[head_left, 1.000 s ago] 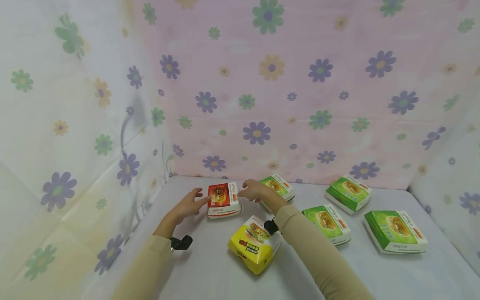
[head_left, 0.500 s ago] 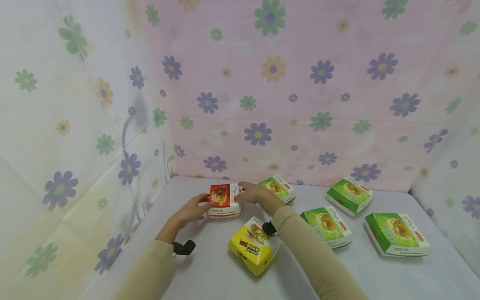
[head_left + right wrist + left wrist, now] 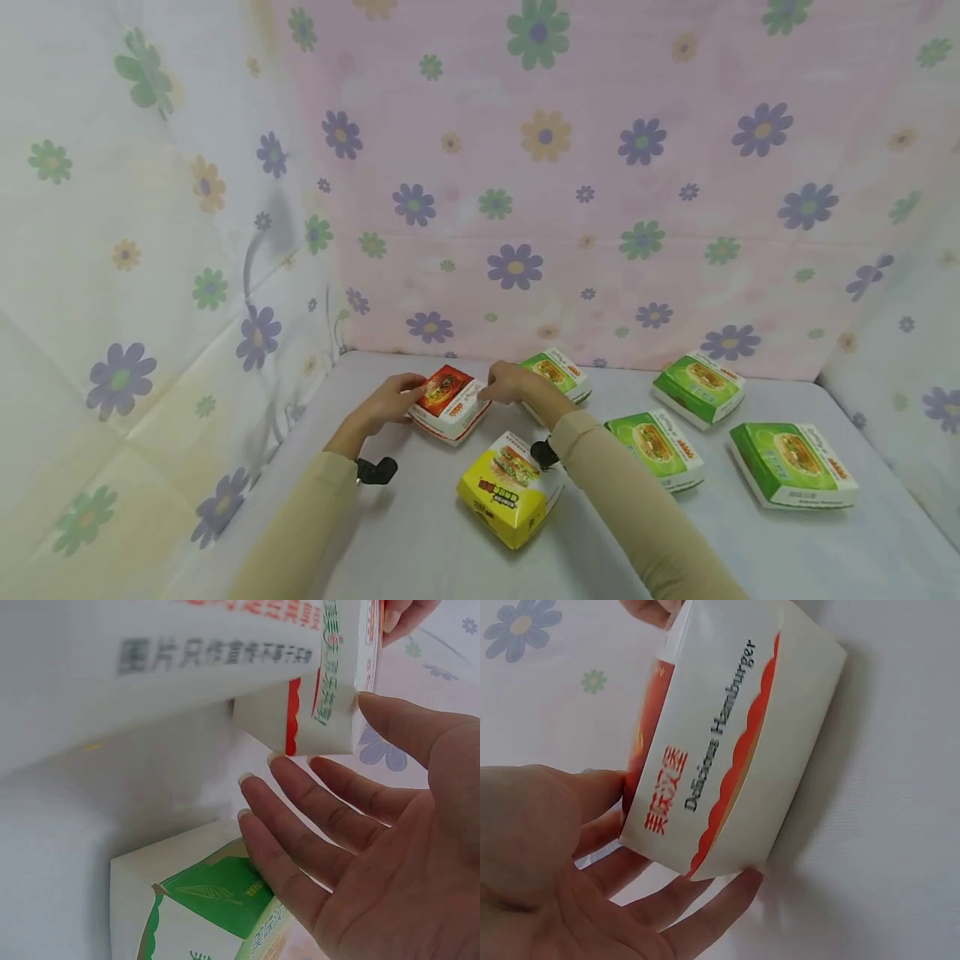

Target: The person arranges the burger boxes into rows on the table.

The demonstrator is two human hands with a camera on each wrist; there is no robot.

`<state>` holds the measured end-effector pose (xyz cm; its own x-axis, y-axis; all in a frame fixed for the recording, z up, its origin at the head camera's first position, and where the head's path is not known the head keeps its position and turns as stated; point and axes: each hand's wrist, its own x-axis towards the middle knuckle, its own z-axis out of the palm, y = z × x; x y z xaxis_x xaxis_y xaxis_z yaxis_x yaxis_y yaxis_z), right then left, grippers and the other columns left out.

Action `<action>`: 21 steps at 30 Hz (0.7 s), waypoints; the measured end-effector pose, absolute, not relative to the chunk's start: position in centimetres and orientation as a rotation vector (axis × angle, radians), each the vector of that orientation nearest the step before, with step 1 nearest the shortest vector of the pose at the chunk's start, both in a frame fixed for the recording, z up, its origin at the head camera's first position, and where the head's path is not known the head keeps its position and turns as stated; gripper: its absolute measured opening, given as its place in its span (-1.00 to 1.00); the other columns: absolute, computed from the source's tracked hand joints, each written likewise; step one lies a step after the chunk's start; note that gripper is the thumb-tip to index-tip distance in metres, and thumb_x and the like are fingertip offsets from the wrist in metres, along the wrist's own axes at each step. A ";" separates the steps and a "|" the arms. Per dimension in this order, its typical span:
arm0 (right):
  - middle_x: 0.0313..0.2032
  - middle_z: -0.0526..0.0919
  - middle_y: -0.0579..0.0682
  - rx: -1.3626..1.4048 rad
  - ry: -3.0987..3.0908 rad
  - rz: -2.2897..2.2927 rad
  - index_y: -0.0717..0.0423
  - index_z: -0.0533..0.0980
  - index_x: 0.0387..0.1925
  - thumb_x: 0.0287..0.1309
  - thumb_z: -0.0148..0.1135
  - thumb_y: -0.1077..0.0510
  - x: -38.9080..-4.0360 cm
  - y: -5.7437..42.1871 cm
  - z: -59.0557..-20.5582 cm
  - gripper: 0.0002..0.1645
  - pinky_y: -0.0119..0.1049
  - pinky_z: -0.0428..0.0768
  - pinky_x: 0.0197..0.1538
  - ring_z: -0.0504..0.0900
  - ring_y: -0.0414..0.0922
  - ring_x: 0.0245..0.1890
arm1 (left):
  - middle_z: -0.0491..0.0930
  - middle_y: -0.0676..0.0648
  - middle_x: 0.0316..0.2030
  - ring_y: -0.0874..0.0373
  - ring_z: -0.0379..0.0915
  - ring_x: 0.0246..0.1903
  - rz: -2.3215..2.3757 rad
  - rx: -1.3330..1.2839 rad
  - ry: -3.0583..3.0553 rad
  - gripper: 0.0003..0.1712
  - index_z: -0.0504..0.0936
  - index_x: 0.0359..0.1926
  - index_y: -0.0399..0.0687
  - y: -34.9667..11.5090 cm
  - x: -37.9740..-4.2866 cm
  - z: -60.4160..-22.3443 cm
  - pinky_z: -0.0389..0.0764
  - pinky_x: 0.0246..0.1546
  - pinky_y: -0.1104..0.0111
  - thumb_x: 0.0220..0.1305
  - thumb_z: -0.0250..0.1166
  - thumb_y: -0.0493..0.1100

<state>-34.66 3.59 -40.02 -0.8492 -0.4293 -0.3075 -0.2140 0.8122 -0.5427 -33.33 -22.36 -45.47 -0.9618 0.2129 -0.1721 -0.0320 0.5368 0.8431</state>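
A red and white hamburger box (image 3: 447, 404) sits turned at an angle towards the table's back left, between both hands. My left hand (image 3: 386, 404) grips its left corner. In the left wrist view, the thumb lies on the top edge of the hamburger box (image 3: 727, 742) and the fingers are along its side, one tip at the bottom edge. At the opposite side is my right hand (image 3: 517, 386). The right wrist view has its thumb (image 3: 397, 724) touching the box's edge, with the other fingers loosely extended near the lower corner.
A yellow burger box (image 3: 506, 492) stands nearer, under the right forearm. Behind the right hand is a green box (image 3: 558, 379). Farther right stand more green boxes, one at the back (image 3: 699, 387), one at the far right (image 3: 793, 464), and one (image 3: 656, 450) partly behind the right sleeve.
The hamburger box has turned clockwise between the hands. My left hand has come up to it and closed on its left corner; my right hand reached its right side, then shifted slightly right.
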 end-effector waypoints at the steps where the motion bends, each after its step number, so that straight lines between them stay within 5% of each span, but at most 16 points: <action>1: -0.02 0.63 0.14 -0.476 2.567 -0.703 0.29 0.51 0.15 0.45 0.19 -0.03 -34.6 3.6 -40.0 -0.51 -0.04 0.66 0.00 0.65 0.03 -0.10 | 0.26 -0.43 0.43 -0.23 0.42 0.25 1.382 0.152 2.533 -0.48 0.38 0.40 -0.32 -22.3 -33.5 -45.4 0.70 -0.07 0.15 0.62 0.03 -0.09; 7: -0.12 0.67 0.11 -0.465 2.513 -0.738 0.29 0.55 0.13 0.46 0.18 -0.05 -34.2 3.8 -40.1 -0.50 0.03 0.64 0.08 0.68 0.11 -0.04 | 0.31 -0.40 0.42 -0.12 0.47 0.17 1.343 0.128 2.570 -0.50 0.42 0.39 -0.27 -22.1 -34.0 -45.2 0.66 -0.09 0.21 0.63 0.01 -0.07; 14: 0.02 0.63 0.16 -0.518 2.555 -0.699 0.32 0.52 0.18 0.48 0.16 -0.06 -34.1 4.2 -39.5 -0.46 -0.06 0.67 0.01 0.67 0.01 -0.13 | 0.29 -0.42 0.41 -0.32 0.32 0.34 1.328 0.072 2.629 -0.32 0.23 0.51 -0.25 -22.3 -32.9 -45.2 0.57 0.14 -0.04 0.60 0.03 0.08; 21: 0.26 0.52 0.23 -0.530 2.560 -0.680 0.31 0.40 0.35 0.49 0.12 -0.07 -34.4 4.3 -38.9 -0.35 -0.03 0.65 0.06 0.67 0.02 -0.08 | 0.18 -0.54 0.41 -0.34 0.45 0.21 1.401 -0.121 2.560 -0.10 -0.03 0.56 -0.35 -21.8 -30.3 -45.4 0.70 -0.06 0.06 0.56 0.10 0.15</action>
<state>-34.42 4.32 -38.89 -0.8312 -0.4614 -0.3102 -0.2467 0.8060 -0.5380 -30.28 -21.77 -45.42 -0.9723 0.0334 -0.2313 -0.1767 0.5423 0.8214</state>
